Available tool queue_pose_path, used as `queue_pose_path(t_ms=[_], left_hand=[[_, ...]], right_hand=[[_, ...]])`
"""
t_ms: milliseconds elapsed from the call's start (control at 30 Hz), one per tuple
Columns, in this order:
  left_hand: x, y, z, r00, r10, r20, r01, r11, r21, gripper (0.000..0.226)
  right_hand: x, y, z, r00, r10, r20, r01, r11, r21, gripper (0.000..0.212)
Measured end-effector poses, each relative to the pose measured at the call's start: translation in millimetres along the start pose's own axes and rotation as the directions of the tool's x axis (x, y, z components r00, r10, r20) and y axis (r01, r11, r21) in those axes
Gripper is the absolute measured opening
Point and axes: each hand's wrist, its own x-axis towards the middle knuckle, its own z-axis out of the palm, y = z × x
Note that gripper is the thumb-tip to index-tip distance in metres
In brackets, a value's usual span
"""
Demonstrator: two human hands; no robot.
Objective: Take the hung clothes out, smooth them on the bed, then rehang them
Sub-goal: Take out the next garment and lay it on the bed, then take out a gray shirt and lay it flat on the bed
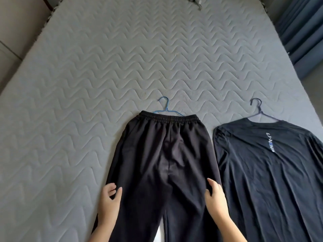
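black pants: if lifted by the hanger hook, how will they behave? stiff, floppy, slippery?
Likely floppy: the black pants lie flat with soft creases. The fabric has a slight sheen, so possibly slippery. The thin blue hanger sits at the waistband; how it grips is hidden, so they may slide off.

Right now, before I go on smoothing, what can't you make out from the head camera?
- black trousers: leg ends cut off by the bottom edge.
- dark shirt: hem and far sleeve cut off by the bottom and right edges.
- blue hanger, dark hanger: lower parts hidden inside the garments.
- Small object at the bed's far end: cut off, too small to identify.
- left hand, right hand: grip unclear.
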Motion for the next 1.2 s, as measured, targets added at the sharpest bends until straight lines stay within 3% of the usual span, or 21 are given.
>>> queue_pose_path(t_ms=[200,433,667,733,833,933,1033,1100,1200], left_hand=[[-93.0,-85.6,-39.0,0.986,-0.158,0.049,0.158,0.987,-0.009,0.01],[-195.7,-171.2,-82.5,0.899,-0.435,-0.043,0.431,0.899,-0.083,0.008],[-280.4,-182.3,-109.5,0.882,-0.45,0.141,0.457,0.889,-0.02,0.014],[-299.7,-191.6,-118.1,0.868,-0.477,0.138,0.487,0.872,-0.046,0.014],[-328.6,-216.3,-128.8,0.84,-0.539,0.064,0.542,0.83,-0.133,0.017],[-357.6,-245.2,-140.8,0.779,-0.626,0.004,0.606,0.753,-0.257,0.022],[-385.5,-272.1,-154.4,0.729,-0.685,-0.002,0.635,0.678,-0.371,0.028],[-402.2,-286.4,-169.1,0.698,-0.717,-0.006,0.643,0.629,-0.437,0.026],[-421.2,-307.7,-194.6,0.677,-0.736,-0.002,0.624,0.575,-0.53,0.02]], right_hand=[[-82.6,67.8,-0.7,0.987,0.083,0.138,-0.08,0.996,-0.029,0.043],[-159.4,127.4,-24.5,0.969,0.169,0.18,-0.164,0.985,-0.047,0.033],[-217.3,169.8,-58.6,0.925,0.175,0.336,-0.124,0.978,-0.169,0.02],[-227.6,182.0,-67.7,0.904,0.199,0.377,-0.122,0.968,-0.219,0.01],[-233.9,195.7,-80.2,0.892,0.238,0.385,-0.185,0.968,-0.171,0.013],[-241.4,197.5,-89.5,0.873,0.246,0.422,-0.129,0.949,-0.286,0.011],[-249.2,183.0,-82.9,0.867,0.288,0.406,-0.118,0.911,-0.396,0.024],[-254.7,163.9,-65.2,0.862,0.232,0.45,0.008,0.882,-0.471,0.019],[-261.3,135.3,-25.0,0.866,0.117,0.486,0.175,0.839,-0.515,0.033]])
